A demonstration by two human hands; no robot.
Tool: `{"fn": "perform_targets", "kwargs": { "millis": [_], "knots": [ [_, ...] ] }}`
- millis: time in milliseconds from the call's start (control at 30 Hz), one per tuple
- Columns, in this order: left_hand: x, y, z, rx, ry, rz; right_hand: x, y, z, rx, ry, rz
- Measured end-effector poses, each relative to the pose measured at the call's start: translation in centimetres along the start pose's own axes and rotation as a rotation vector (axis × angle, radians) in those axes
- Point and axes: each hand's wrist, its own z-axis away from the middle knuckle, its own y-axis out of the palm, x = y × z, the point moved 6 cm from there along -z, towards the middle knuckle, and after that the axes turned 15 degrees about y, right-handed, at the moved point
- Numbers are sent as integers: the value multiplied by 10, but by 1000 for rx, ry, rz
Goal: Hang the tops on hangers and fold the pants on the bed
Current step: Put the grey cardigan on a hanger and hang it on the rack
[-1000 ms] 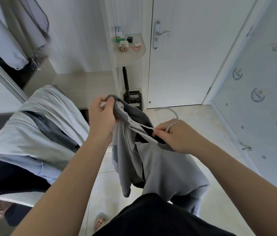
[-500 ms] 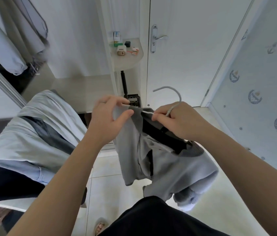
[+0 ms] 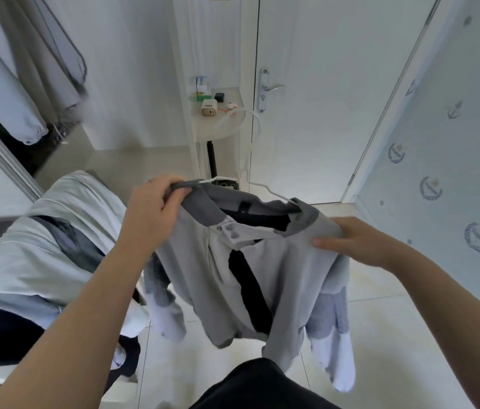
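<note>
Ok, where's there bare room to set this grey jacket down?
Bare: the pale tiled floor by the white door, along the patterned wall; also the beige surface beyond the bed's heap of pale and dark clothes. Crowded: that heap, and the small round shelf of gadgets. The left hand and right hand both grip the grey zip-up jacket.

Grey top (image 3: 250,261): zip-front, darker collar, black lining, pale cuffs; draped on the hanger at centre, front open, sleeves dangling.
Hanger (image 3: 277,195): white wire, inside the collar, hook rising on the far side.
Clothes pile (image 3: 41,237): pale green and dark garments, left.
</note>
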Motion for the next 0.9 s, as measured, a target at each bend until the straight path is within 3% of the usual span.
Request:
{"fn": "perform_targets", "kwargs": {
  "millis": [233,567,767,900],
  "knots": [
    [13,-6,-7,67,-15,-86,-12,-31,-9,-427,-55,-181],
    [29,-30,-10,19,-42,-132,-10,-38,-31,-242,-112,-513],
    [25,-25,-10,112,23,-204,14,-50,-29,-416,-199,-665],
    [22,-24,-17,93,32,-229,58,-60,10,-540,-451,-635]
  ]
}}
